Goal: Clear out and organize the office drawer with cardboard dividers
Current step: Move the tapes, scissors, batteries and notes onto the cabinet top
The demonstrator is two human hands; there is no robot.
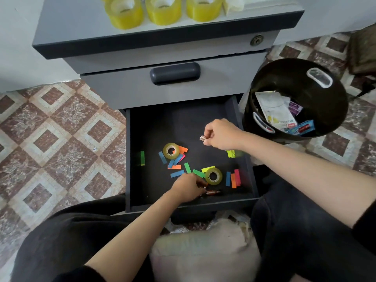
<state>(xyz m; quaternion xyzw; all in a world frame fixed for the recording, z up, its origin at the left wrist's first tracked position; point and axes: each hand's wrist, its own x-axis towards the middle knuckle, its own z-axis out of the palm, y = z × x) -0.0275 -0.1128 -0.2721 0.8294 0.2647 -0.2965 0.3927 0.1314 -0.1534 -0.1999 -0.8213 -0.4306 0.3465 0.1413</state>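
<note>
We looked down on a floor [61, 123] of patterned tiles, brown and cream squares set as diamonds, which met a pale wall [16, 47] at the left and the upper right. By the wall stood a grey cabinet [142, 58] with a dark-edged worktop [71, 21], a round lock [257, 40] at its upper right and a dark handle [175, 73] on its closed upper drawer. A black bin [337, 110] stood just beside it on the right. The light was soft and even.

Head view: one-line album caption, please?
Drawer clear-out: right hand pinches a small metal piece, left hand among tape rolls and coloured strips.
</note>
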